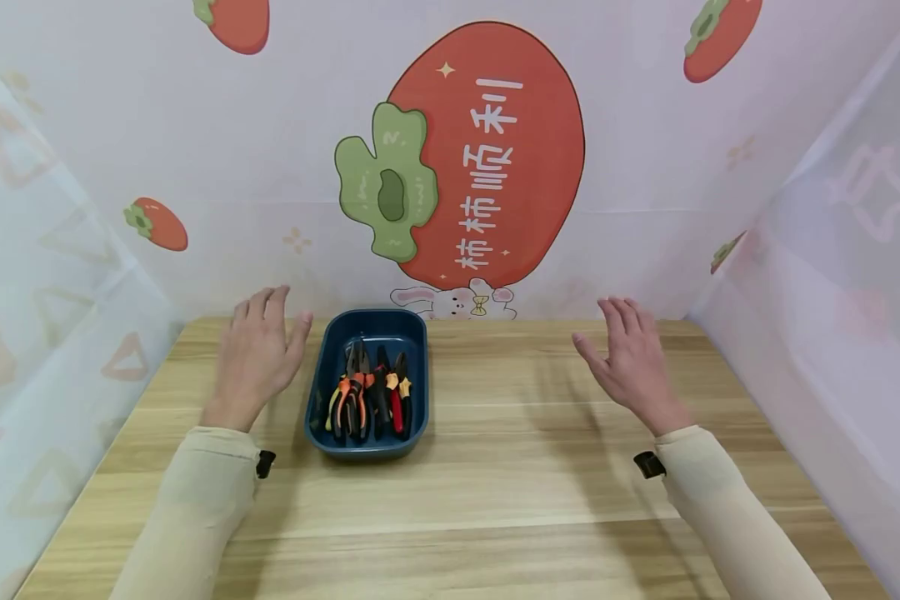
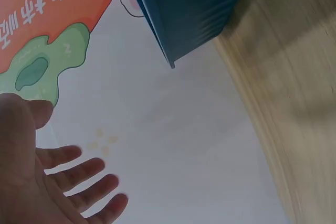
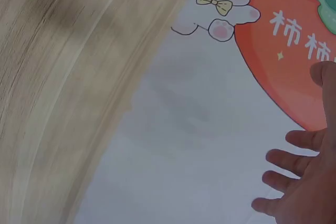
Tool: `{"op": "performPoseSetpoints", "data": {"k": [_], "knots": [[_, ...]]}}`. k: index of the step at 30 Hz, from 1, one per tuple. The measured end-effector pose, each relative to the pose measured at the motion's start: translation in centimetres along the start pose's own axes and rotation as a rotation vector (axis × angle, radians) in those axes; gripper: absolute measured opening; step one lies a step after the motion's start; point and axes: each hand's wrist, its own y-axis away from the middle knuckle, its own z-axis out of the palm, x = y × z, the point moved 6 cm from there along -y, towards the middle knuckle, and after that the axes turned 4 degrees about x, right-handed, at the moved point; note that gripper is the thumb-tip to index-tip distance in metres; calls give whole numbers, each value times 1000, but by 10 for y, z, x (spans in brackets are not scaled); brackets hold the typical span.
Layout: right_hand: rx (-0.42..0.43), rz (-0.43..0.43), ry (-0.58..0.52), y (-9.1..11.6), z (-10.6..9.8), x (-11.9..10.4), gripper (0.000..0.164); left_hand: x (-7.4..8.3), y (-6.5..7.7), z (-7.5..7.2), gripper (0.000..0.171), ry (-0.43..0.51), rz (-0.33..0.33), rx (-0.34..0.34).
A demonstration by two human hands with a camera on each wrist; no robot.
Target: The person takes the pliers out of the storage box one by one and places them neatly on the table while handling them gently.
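Observation:
A dark blue plastic bin stands on the table left of centre, and its side wall shows in the left wrist view. Inside it lie several pliers with black, orange, red and yellow handles, bunched together with their heads toward the back. My left hand hovers just left of the bin, fingers spread and holding nothing. Over the right part of the table, my right hand is raised with its fingers relaxed and apart, touching nothing. The right wrist view shows that hand before the back sheet.
The wood-grain table runs back to a white sheet printed with a large persimmon and a rabbit. Similar sheets hang at the left and right sides.

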Motion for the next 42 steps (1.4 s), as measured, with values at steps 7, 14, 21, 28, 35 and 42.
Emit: {"op": "performPoseSetpoints", "data": {"k": [7, 14, 21, 28, 35, 42], "knots": [[-22, 43, -66, 1, 6, -14, 52, -1, 6, 16, 52, -4, -40, -139], [-94, 77, -120, 1, 17, -31, 42, -6, 14, 34, 43, 49, -83, -255], [-140, 47, -150, 0, 29, -53, 31, -7, 22, 44, 41, 112, -132, -326], [-189, -4, -170, -5, 42, -84, 27, -10, 26, 51, 42, 132, -179, -371], [-245, -37, -182, -11, 58, -115, 25, -12, 29, 56, 42, 166, -236, -402], [-307, -53, -196, -17, 69, -146, 24, -15, 34, 59, 39, 203, -289, -408]]}}
